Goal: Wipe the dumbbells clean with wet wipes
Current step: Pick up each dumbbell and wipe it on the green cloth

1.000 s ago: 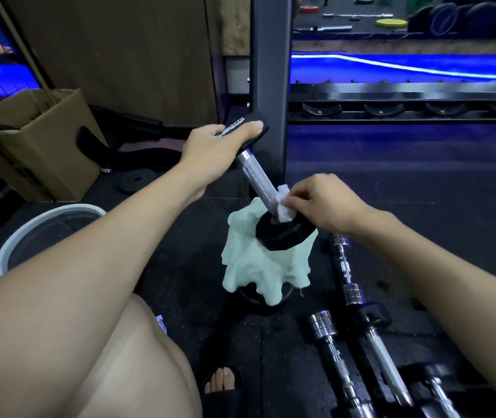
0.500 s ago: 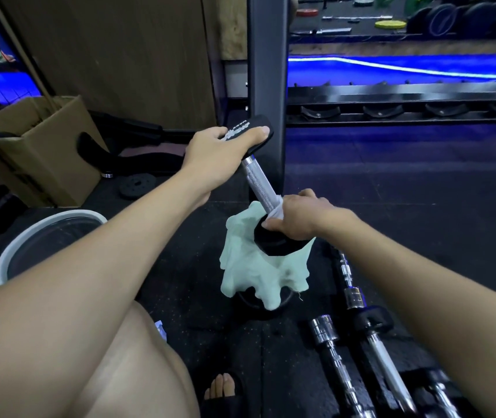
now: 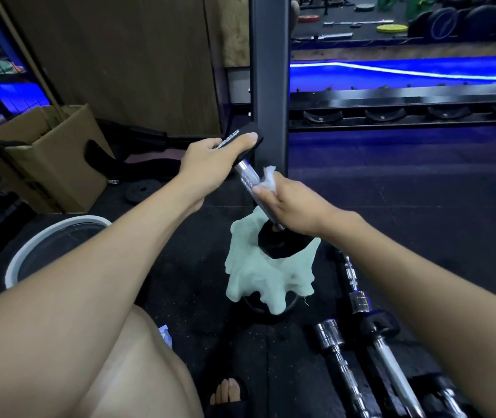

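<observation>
A dumbbell (image 3: 248, 178) with black hex heads and a knurled chrome handle stands tilted, its lower head resting on a pale green cloth (image 3: 266, 282). My left hand (image 3: 210, 164) grips the upper black head. My right hand (image 3: 293, 203) is wrapped around the middle of the handle with a white wet wipe (image 3: 267, 178) bunched between fingers and metal. The lower part of the handle is hidden by my right hand.
Chrome bars and another dumbbell (image 3: 370, 354) lie on the black rubber floor at lower right. A white-rimmed basin (image 3: 33, 251) sits left, a cardboard box (image 3: 50, 158) behind it. A dark rack post (image 3: 269, 86) rises just behind the dumbbell. My knee and sandalled foot (image 3: 228, 396) are below.
My right hand with the wipe slid down to the lower head, then back up to the middle of the handle. My left hand stayed on the upper head.
</observation>
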